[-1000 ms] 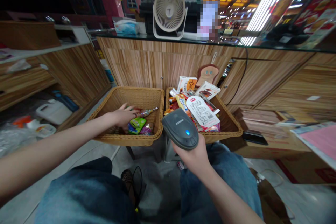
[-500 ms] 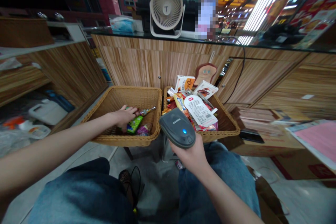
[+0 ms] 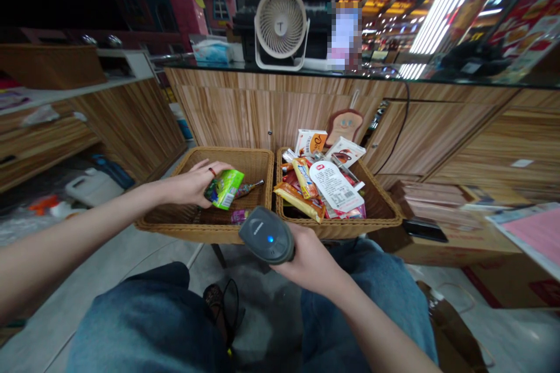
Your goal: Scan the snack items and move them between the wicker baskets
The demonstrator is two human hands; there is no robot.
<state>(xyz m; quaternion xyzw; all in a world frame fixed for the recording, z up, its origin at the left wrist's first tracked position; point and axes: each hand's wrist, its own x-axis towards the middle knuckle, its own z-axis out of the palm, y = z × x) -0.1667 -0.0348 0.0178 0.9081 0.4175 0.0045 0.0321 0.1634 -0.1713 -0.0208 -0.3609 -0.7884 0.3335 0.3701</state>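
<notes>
Grips 1 green packet by side in left hand, over left wicker basket, apparently to keep barcode-like patch uncovered | clasps handheld scanner in right hand, angled toward packet

Blue jeans (plus a ring)
</notes>
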